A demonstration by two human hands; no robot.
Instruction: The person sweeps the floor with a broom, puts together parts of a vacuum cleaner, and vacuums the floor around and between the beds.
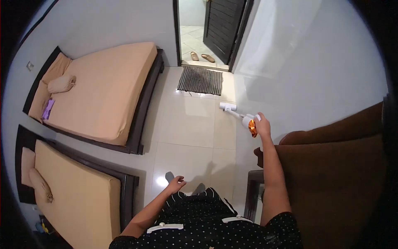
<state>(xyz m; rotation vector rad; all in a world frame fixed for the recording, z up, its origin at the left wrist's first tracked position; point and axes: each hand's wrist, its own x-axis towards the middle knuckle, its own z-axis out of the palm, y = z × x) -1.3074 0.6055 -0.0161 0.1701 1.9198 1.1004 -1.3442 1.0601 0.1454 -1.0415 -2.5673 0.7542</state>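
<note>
My right hand is wrapped round the handle of a white stick vacuum cleaner, held out ahead of me. An orange, shiny part shows on the vacuum's body beside my fingers. Its slim tube slants down to the left, where the white floor head rests on the tiles near the right wall, just short of a striped doormat. My left hand hangs low in front of my body above the tiled floor, loosely curled, fingers apart, and holding nothing.
Two beds with peach sheets, one far and one near, stand along the left. A brown draped piece of furniture is close on my right. Beyond the mat, a dark door stands ajar, with sandals past the threshold.
</note>
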